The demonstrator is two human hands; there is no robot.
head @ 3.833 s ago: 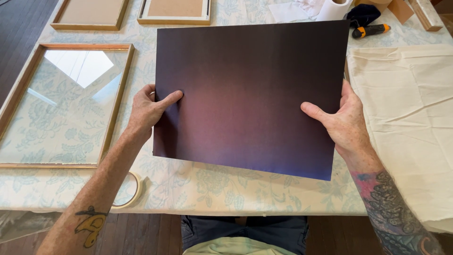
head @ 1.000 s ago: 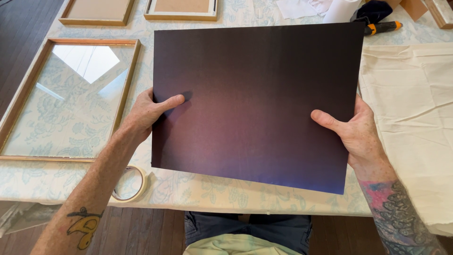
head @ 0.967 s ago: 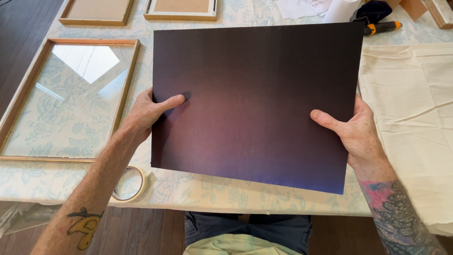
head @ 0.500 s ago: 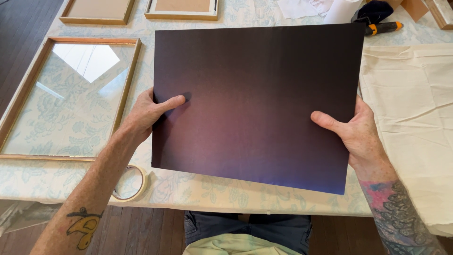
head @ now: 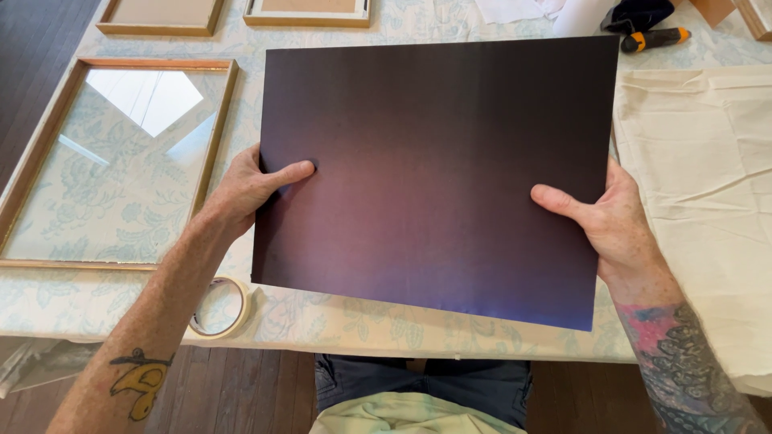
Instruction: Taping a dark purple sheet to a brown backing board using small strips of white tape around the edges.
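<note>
While the person sits at the near edge of the table (head: 338, 321), both hands hold a large dark sheet (head: 438, 169) above the middle of the tabletop. The left hand (head: 245, 189) grips the left edge of the sheet, with the thumb pressed flat on the top face and the other fingers hidden under it. The right hand (head: 611, 221) grips the right edge in the same way: the thumb lies on top and the fingers are behind the sheet, so each hand pinches the sheet between thumb and fingers.

The sheet looks thin and light, and it stays quite flat between the two hands, so I judge it is stiff card or board and not soft paper. Its face is smooth with a slight shine, so it may mark easily from fingers, and a corner may bend if it hits something. The two side edges, about at half height, seem to be the good places to hold it.

On the left side of the tabletop lies a wooden frame with glass (head: 112, 161), near the left hand but not touching it. A roll of tape (head: 221, 308) lies at the near edge, under the left forearm. A cream cloth (head: 708, 185) covers the right side. Two smaller frames (head: 161, 16) lie at the far edge, and a tool with an orange handle (head: 655, 38) lies at the far right corner.
</note>
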